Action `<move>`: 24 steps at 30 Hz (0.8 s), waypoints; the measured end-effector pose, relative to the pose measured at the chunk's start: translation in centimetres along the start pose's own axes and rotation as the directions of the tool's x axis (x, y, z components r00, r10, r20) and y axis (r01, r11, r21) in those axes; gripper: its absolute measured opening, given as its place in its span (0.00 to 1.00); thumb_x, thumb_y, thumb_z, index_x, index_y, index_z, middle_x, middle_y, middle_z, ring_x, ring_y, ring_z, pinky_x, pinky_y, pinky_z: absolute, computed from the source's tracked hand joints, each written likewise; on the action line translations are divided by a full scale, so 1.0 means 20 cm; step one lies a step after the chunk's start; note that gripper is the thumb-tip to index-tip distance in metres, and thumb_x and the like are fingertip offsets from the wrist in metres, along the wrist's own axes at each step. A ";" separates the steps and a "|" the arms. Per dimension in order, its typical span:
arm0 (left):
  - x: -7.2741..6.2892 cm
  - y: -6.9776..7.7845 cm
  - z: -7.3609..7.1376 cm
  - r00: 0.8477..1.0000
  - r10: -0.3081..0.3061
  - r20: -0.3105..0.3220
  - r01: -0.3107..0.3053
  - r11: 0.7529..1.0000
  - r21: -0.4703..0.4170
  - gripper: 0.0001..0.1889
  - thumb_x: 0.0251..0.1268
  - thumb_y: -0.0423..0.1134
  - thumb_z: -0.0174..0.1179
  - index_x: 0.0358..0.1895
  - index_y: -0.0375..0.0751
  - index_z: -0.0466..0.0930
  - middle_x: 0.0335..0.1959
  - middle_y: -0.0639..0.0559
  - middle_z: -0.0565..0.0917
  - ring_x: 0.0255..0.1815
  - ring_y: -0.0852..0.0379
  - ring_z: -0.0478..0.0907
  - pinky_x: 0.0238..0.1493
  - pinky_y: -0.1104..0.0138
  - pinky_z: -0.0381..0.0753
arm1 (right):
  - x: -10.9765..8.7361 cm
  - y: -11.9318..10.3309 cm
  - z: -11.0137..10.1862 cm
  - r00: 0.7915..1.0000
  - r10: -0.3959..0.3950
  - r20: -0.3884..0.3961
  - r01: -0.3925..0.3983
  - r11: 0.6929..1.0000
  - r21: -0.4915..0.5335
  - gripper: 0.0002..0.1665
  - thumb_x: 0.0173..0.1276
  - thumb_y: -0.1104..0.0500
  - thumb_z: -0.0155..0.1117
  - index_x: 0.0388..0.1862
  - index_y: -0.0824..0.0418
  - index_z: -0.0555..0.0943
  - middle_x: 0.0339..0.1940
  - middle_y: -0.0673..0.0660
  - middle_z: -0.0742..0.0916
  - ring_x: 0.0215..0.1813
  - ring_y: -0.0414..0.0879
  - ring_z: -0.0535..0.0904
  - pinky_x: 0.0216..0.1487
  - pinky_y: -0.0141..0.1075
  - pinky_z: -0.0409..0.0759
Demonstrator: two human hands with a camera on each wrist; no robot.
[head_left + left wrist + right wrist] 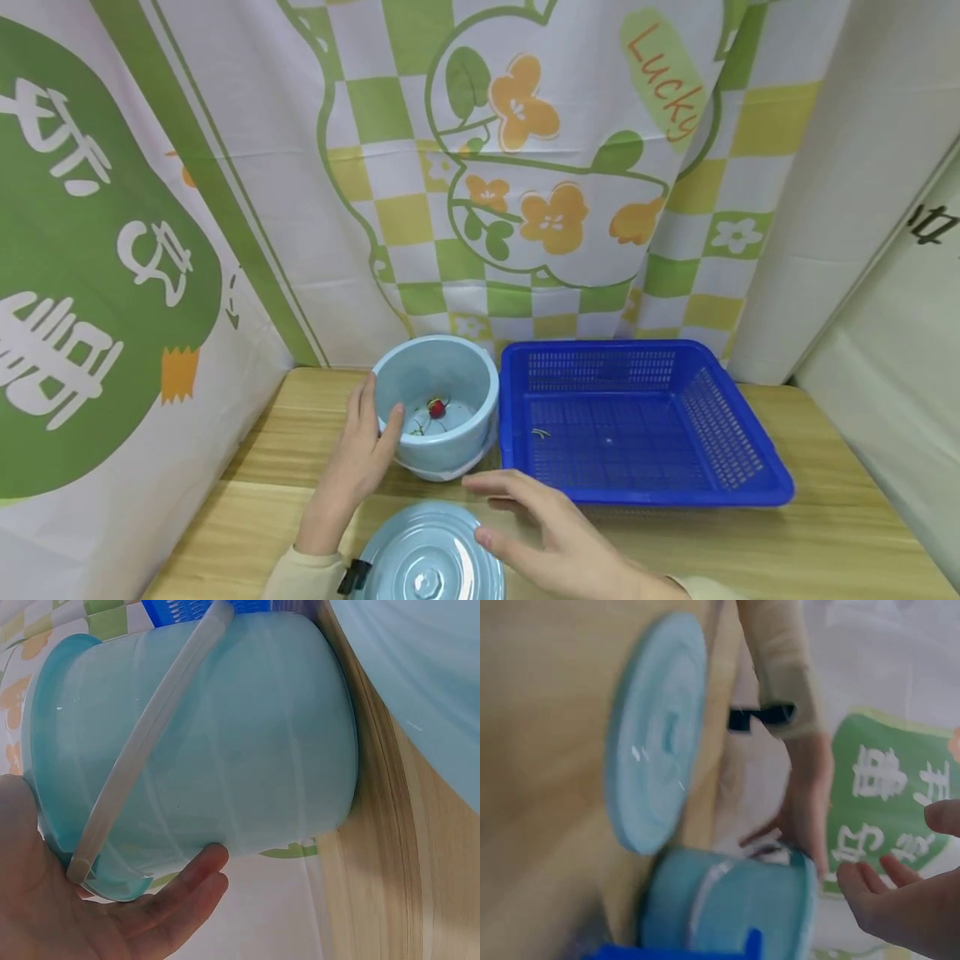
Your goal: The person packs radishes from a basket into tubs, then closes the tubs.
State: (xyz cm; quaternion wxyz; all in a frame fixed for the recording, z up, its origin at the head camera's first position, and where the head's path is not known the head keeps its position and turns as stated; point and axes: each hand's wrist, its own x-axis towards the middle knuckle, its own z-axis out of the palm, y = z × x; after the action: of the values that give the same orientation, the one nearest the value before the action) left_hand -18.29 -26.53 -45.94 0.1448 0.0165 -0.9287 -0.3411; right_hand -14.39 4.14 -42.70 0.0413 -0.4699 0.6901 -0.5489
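My left hand (362, 454) is at the left rim of a light blue plastic bucket (442, 454), its thumb over the rim and its fingers along the outside. Inside the bucket lie a small red fruit (437, 408) with a green top and some thin green stems (417, 431). A pale carrying handle (142, 742) crosses the bucket's side in the left wrist view. My right hand (555, 533) hovers with nothing in it, fingers extended and apart, in front of the bucket and beside the round blue lid (427, 550). The lid lies knob up on the table.
A blue plastic basket (645, 492) with mesh sides stands right of the bucket, with a bit of green stem (540, 432) on its floor. The wooden table (847, 533) meets a patterned curtain (420, 125) at the back. Cloth also hangs on both sides.
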 end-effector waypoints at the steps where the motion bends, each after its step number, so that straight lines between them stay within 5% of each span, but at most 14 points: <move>1: 0.00 0.00 0.00 1.000 0.000 -0.004 0.000 1.000 -0.001 0.44 0.86 0.63 0.40 0.87 0.37 0.38 0.85 0.35 0.48 0.79 0.27 0.59 0.74 0.34 0.63 | -0.02 0.01 0.02 1.000 0.018 0.015 -0.018 1.000 -0.020 0.26 0.80 0.59 0.64 0.74 0.51 0.75 0.67 0.49 0.83 0.68 0.49 0.80 0.68 0.42 0.80; 8: 0.00 0.01 0.00 1.000 -0.017 -0.016 0.017 1.000 0.003 0.44 0.85 0.66 0.39 0.87 0.39 0.39 0.86 0.37 0.47 0.79 0.27 0.59 0.74 0.33 0.63 | -0.10 0.11 0.11 0.977 0.164 0.134 -0.132 0.966 -0.220 0.35 0.80 0.44 0.64 0.80 0.51 0.69 0.75 0.53 0.78 0.74 0.52 0.75 0.70 0.51 0.77; 16: -0.01 0.02 0.00 0.999 -0.041 -0.025 0.042 0.999 0.016 0.42 0.86 0.63 0.37 0.88 0.46 0.33 0.87 0.36 0.45 0.78 0.24 0.60 0.71 0.30 0.65 | -0.16 0.31 0.19 0.974 0.069 0.216 0.005 0.945 -0.328 0.52 0.72 0.36 0.70 0.84 0.57 0.62 0.76 0.61 0.75 0.76 0.55 0.72 0.70 0.51 0.78; 20: -0.02 0.03 -0.01 0.998 -0.057 -0.032 0.058 0.998 0.033 0.43 0.87 0.62 0.36 0.87 0.48 0.25 0.87 0.33 0.38 0.82 0.24 0.50 0.73 0.29 0.61 | -0.17 0.40 0.24 0.980 0.065 0.186 0.004 0.938 -0.346 0.53 0.73 0.34 0.68 0.85 0.60 0.60 0.77 0.65 0.73 0.76 0.60 0.71 0.69 0.55 0.77; 24: -0.05 0.05 -0.05 0.997 -0.056 -0.053 0.060 0.996 0.066 0.44 0.87 0.61 0.36 0.86 0.41 0.25 0.86 0.32 0.34 0.84 0.26 0.37 0.76 0.29 0.54 | -0.14 0.34 0.24 0.974 0.152 0.165 -0.090 0.938 -0.335 0.51 0.76 0.37 0.66 0.83 0.65 0.61 0.78 0.70 0.70 0.76 0.70 0.67 0.70 0.63 0.74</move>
State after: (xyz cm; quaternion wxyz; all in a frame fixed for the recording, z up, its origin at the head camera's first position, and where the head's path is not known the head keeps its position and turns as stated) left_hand -16.91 -26.17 -44.89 0.1577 0.0569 -0.9348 -0.3132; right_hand -14.11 2.43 -51.26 0.0621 -0.4764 0.7918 -0.3772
